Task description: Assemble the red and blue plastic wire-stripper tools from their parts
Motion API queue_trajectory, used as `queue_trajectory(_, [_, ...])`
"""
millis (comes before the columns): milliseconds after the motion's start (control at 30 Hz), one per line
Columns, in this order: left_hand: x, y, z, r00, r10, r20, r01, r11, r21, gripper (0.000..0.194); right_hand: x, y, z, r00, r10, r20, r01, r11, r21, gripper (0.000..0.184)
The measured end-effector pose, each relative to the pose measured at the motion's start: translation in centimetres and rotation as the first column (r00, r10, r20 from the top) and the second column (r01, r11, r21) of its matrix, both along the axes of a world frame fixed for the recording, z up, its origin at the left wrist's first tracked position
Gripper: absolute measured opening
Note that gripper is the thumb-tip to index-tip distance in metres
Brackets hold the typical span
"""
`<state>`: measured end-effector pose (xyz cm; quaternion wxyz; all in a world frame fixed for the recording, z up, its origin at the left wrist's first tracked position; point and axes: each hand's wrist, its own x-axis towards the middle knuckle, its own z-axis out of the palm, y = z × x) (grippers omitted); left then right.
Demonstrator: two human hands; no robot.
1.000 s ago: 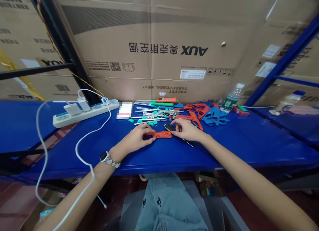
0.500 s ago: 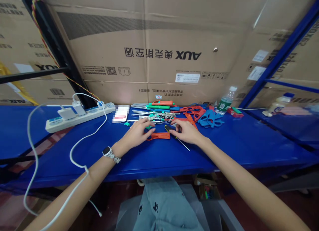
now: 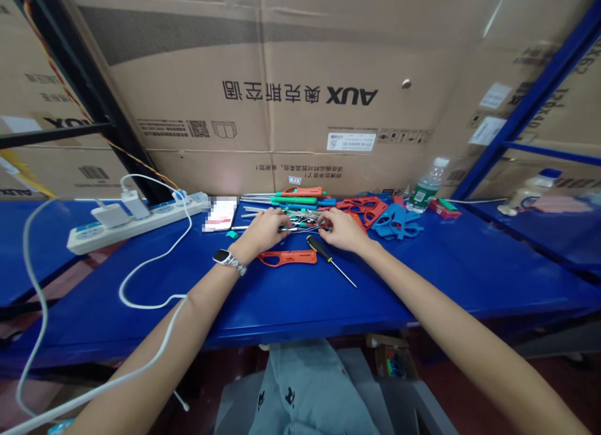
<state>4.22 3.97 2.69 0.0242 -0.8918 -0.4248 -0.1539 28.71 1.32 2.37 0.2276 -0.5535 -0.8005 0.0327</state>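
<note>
Left hand (image 3: 267, 231) and right hand (image 3: 345, 230) curl over the parts pile (image 3: 304, 223), whether grasping, unclear.
Nearer on the table (image 3: 404, 297), the orange casing (image 3: 295, 257) lies crosswise, looped end left; the screwdriver (image 3: 321, 250) slants, tip near-right.

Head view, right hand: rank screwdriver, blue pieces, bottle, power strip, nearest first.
1. Screwdriver: just below the right hand.
2. Blue pieces: right of the hand.
3. Bottle: farther right, toward the back.
4. Power strip: far left.
</note>
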Motion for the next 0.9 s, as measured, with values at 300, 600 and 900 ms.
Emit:
queue_trajectory(300, [-1.7,0.9,0.5,0.986,0.068,0.151,-0.079,0.995,0.064,0.022,-1.0,2.2,1.2,0.999,0.028,0.026,-0.028,0.999,0.025,0.015])
queue_trajectory(600, [-2.6,4.4,2.3,0.984,0.134,-0.114,-0.138,0.990,-0.033,0.021,-3.4,6.1,3.7,0.989,0.071,0.127,-0.060,0.994,-0.087,0.023])
queue_trajectory(900, [-2.3,4.6,3.8,0.994,0.105,-0.040,-0.102,0.993,0.056,0.021,-1.1,6.8,3.4,0.982,0.067,0.177,-0.055,0.996,-0.073,0.021])
